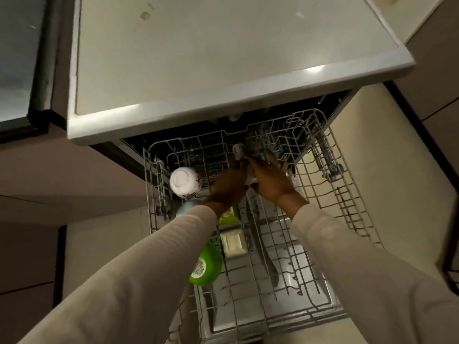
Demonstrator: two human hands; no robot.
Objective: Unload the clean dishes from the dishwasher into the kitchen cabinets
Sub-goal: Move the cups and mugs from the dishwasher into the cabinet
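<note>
The dishwasher's wire rack (320, 219) is pulled out below me. My left hand (227, 187) and my right hand (272, 181) meet at the rack's far middle, beside the grey cutlery basket (270, 140). A small white dish (250, 178) shows between them; my left hand's fingers curl round it. My right hand's fingers reach over towards the basket, and what they hold is hidden. An upturned white bowl with a flower pattern (185, 182) sits at the rack's far left.
The white countertop (198, 60) overhangs the dishwasher opening. Under my left arm lie a green bottle (206, 266), a green box (229, 216), a pale blue item (188, 207) and a white detergent compartment (233, 243). Cabinet fronts stand on both sides.
</note>
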